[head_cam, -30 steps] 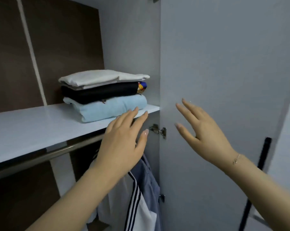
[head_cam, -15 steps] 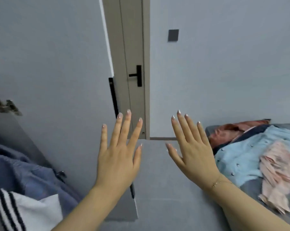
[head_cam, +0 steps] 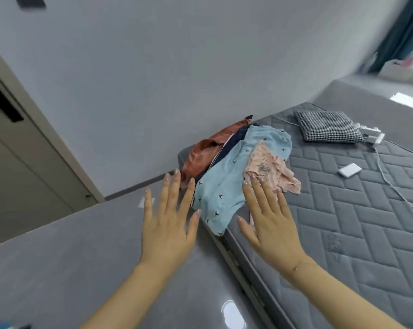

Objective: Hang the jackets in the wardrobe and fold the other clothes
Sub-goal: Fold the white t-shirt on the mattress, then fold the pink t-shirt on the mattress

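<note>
head view: both grips, left hand (head_cam: 167,230) and right hand (head_cam: 270,230), spread flat, holding nothing. unfolded clothes pile (head_cam: 234,172) on bed (head_cam: 343,222) just beyond my fingertips, all still to fold.

Left hand (head_cam: 168,230): raised over the grey floor (head_cam: 58,269), fingers straight and spread, holding nothing.
Right hand (head_cam: 270,227): raised beside the left, fingers straight, palm down, holding nothing (a thin bracelet sits at the wrist).
Mattress (head_cam: 343,222): grey, quilted, bare.
Clothes: heaped at the mattress corner; a light blue garment (head_cam: 227,186) with small dark marks hangs over the edge, a pink garment (head_cam: 269,169) lies on it, a rust-red garment (head_cam: 205,153) and a dark navy one (head_cam: 231,143) lie behind.
Checked cushion (head_cam: 329,127): farther up the mattress.
White cable (head_cam: 395,188): trailing across the quilting, near a small white device (head_cam: 349,170).
Door (head_cam: 18,167): at left, partly seen.
</note>
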Tool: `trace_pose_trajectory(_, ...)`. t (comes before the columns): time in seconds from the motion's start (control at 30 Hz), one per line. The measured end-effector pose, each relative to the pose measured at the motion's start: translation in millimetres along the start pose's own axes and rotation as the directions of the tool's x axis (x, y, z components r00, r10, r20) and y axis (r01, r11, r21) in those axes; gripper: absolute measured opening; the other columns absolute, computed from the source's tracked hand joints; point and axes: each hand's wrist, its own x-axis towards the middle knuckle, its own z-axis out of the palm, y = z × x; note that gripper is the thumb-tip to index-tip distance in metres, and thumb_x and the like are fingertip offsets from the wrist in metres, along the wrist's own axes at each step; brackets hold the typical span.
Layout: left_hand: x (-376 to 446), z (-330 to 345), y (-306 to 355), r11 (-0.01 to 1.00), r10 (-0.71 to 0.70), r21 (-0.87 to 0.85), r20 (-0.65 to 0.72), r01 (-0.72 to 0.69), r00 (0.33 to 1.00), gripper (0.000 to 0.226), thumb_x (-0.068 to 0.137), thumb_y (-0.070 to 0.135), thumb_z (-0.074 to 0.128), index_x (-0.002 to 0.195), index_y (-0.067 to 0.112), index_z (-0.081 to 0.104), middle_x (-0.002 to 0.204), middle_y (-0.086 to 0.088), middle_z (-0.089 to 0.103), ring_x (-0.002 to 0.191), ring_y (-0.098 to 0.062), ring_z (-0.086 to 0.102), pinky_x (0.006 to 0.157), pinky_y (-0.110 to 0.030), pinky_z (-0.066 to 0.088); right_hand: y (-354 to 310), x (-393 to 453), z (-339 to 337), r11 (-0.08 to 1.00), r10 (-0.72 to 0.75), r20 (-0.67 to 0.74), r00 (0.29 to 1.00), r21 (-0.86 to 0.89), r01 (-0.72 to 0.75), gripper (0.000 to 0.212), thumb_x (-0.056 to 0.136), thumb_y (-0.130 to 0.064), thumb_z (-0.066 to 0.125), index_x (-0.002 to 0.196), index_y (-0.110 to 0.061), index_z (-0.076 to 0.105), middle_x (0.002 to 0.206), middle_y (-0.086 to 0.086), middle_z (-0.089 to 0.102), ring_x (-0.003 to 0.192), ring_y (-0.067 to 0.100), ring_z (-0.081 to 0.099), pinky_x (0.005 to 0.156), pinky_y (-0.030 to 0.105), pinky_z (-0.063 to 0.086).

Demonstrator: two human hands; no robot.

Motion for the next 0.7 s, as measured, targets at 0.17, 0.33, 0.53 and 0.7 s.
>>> trace_pose_trajectory(0.17,86.1,67.9,74.6,0.990,0.132,-0.056,0.103,-0.127,0.986,0.065,0.098,0.046,0.032,0.156,0.021,0.015,0.164,-0.010,0.001,0.151,-0.026,0.003,0.119,-0.057,0.011,104.3,22.3,35.1,0.988,0.153,0.089,0.984,-0.015,-0.152,0.064,0.097,-0.047,0.028,0.151,-0.012,0.031,0.158,0.011,0.028,0.145,0.029,0.028,0.116,0.048,0.016)
trace_pose_trajectory(0.33,160.8,146.3,119.1,0.972,0.224,-0.105,0.168,-0.209,0.960,0.063,0.097,0.043,0.034,0.154,0.021,0.019,0.163,-0.011,0.011,0.150,-0.030,0.013,0.118,-0.056,0.014,179.6,57.3,89.1,0.961,0.276,0.161,0.948,-0.075,-0.267,0.066,0.096,-0.045,0.039,0.152,-0.012,0.028,0.159,0.011,0.022,0.147,0.028,0.024,0.117,0.049,0.017)
trace_pose_trajectory(0.53,255.7,293.8,130.2,0.946,0.312,-0.180,0.279,-0.270,0.908,0.058,0.100,0.039,0.037,0.153,0.020,0.025,0.161,-0.012,0.014,0.149,-0.030,0.014,0.117,-0.058,0.020,234.7,109.5,200.9,0.906,0.424,0.242,0.873,-0.102,-0.411,0.066,0.096,-0.041,0.044,0.153,-0.012,0.025,0.161,0.010,0.017,0.147,0.027,0.022,0.117,0.049,0.022)
trace_pose_trajectory(0.7,321.0,461.4,118.4,0.923,0.366,-0.247,0.318,-0.297,0.874,0.063,0.100,0.037,0.041,0.155,0.023,0.013,0.163,-0.009,0.001,0.151,-0.027,0.000,0.120,-0.056,0.008,270.0,155.5,330.1,0.865,0.491,0.377,0.785,-0.105,-0.490,0.062,0.099,-0.040,0.033,0.154,-0.012,0.022,0.161,0.010,0.016,0.148,0.028,0.019,0.120,0.049,0.021)
